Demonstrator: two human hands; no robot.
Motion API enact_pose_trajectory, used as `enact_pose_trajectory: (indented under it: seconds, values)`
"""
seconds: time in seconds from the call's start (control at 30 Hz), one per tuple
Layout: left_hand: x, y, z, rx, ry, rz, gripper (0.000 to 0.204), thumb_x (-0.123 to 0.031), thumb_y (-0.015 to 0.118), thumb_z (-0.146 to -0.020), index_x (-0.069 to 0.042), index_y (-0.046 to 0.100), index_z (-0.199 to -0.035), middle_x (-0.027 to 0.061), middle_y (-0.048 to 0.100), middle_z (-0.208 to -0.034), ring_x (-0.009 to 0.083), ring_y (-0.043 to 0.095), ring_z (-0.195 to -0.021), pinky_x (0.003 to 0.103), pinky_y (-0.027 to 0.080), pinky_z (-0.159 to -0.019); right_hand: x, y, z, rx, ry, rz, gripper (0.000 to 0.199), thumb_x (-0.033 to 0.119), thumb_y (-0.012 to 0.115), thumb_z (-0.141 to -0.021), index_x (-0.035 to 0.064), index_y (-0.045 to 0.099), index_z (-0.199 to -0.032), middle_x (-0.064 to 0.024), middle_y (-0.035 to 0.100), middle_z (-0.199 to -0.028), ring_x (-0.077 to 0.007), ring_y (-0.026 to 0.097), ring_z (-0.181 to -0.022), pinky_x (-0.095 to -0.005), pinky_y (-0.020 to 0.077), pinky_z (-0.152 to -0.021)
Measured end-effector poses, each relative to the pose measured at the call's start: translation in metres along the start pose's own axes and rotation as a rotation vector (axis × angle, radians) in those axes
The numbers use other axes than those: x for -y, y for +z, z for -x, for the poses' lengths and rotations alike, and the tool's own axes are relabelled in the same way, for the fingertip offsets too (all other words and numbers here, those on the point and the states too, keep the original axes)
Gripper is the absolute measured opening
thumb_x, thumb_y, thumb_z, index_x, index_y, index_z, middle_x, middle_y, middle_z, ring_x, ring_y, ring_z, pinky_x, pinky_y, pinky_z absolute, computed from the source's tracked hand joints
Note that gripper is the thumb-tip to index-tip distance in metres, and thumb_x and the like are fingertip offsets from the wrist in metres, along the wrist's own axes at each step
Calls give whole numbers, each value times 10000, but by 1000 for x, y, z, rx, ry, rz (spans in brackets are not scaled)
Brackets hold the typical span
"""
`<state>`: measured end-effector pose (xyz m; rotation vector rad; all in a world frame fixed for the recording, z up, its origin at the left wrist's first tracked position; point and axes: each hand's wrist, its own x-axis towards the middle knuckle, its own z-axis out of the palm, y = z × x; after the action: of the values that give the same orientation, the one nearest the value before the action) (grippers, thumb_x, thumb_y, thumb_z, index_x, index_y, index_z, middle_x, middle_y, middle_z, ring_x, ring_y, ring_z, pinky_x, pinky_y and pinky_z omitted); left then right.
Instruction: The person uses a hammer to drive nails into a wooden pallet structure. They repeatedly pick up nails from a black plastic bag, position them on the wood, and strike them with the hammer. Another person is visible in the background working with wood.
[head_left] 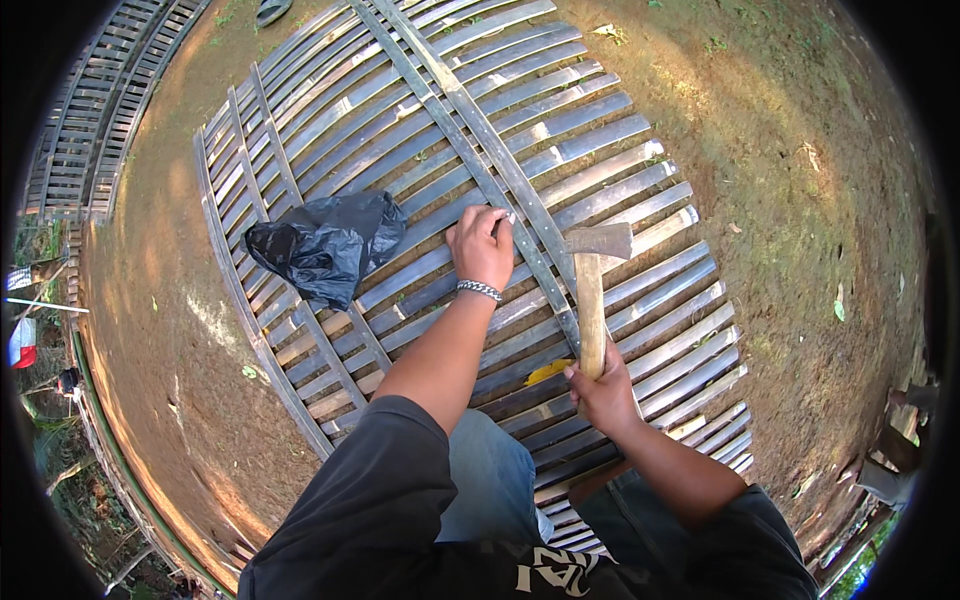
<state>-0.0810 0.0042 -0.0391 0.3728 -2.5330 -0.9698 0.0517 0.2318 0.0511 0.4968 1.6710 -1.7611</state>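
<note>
A slatted bamboo panel (590,185) lies on the ground in front of me, its many strips crossed by long battens. My left hand (482,245), with a chain bracelet on the wrist, rests on it beside the paired middle battens (497,150). Its fingers are pinched together against the nearer batten; whatever they hold is too small to make out. My right hand (603,392) is wrapped round the wooden handle of a hatchet (591,300). The hatchet's metal head points away from me, above the slats and to the right of the battens.
Left of my left hand, a crumpled black plastic bag (330,245) sits on the slats. A yellow leaf (547,372) lies near my right hand. Bare earth (800,250) surrounds the panel. Another slatted panel (85,110) stands at the far left, and a sandal (271,11) lies at the top.
</note>
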Motion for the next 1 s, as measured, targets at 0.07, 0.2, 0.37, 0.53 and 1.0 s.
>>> enact_pose_trajectory:
  seconds: [0.07, 0.2, 0.37, 0.53, 1.0]
  values:
    - [-1, -1, 0, -6, 4, -8, 103, -202, 752, -901, -104, 734, -930, 53, 697, -1017, 260, 670, -950, 417, 440, -913, -2, 2, -1, -30, -4, 63, 584, -30, 666, -947, 43, 417, -1470, -25, 592, -870, -101, 572, -611, -268, 491, -517]
    - [1, -2, 2, -32, 38, 6, 74, -189, 730, -900, -121, 727, -930, 42, 683, -1015, 267, 660, -972, 430, 437, -919, 10, 4, -8, -42, -45, 184, 548, -46, 652, -952, 30, 419, -1443, -26, 587, -874, -104, 569, -623, -255, 490, -542]
    - [-1, -4, 0, -32, 57, 17, 80, -173, 749, -878, -101, 735, -910, 61, 702, -980, 281, 671, -950, 424, 457, -887, 22, 2, -21, -56, -109, 354, 508, -23, 653, -957, 28, 465, -1426, -11, 591, -883, -89, 568, -657, -254, 488, -592]
    - [-2, -3, -1, -31, 44, 17, 82, -172, 753, -875, -99, 739, -909, 61, 705, -972, 278, 673, -948, 423, 458, -880, 18, 1, -36, -84, -341, 577, 507, 38, 639, -975, 26, 470, -1453, -124, 647, -979, -236, 646, -866, -362, 543, -791]
    - [0, -4, -2, -26, 34, 40, 61, -149, 742, -864, -95, 734, -893, 47, 710, -971, 277, 673, -949, 416, 463, -877, 37, 2, -56, -73, -529, 895, 482, 112, 581, -1010, 54, 465, -1474, -288, 640, -1258, -498, 638, -1118, -524, 533, -937]
